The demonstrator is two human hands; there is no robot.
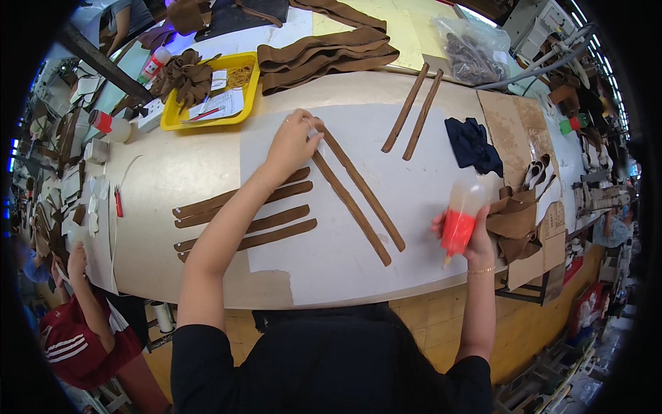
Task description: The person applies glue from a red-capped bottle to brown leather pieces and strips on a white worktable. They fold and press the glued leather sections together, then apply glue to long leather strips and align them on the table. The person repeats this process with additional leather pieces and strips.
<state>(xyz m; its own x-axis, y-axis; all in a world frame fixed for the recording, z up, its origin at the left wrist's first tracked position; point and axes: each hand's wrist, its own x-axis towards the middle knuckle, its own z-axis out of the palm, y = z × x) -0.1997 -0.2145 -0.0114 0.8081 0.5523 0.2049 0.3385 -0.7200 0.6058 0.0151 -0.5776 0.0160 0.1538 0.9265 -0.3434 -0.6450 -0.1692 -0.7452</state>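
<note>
Two long brown strips (363, 190) lie side by side, slanting across a pale sheet (331, 276) on the table. At their far ends is my left hand (295, 141), its fingers drawn together and touching that area; whatever is pinched there is hidden. My right hand (480, 241) grips a clear squeeze bottle (458, 224) with a red band, nozzle pointing down, above the sheet's right side. Under and beside my left forearm several more brown strips (276, 219) rest in a row. Two further strips (414, 110) lie toward the far right.
A yellow tray (254, 86) holds brown scraps, papers and a pen. Folded brown bands (324, 58) lie beyond. To the right are a dark blue cloth (474, 145), cardboard (514, 114) and brown pieces (514, 224). A red pen (118, 201) lies left; another person (86, 331) works there.
</note>
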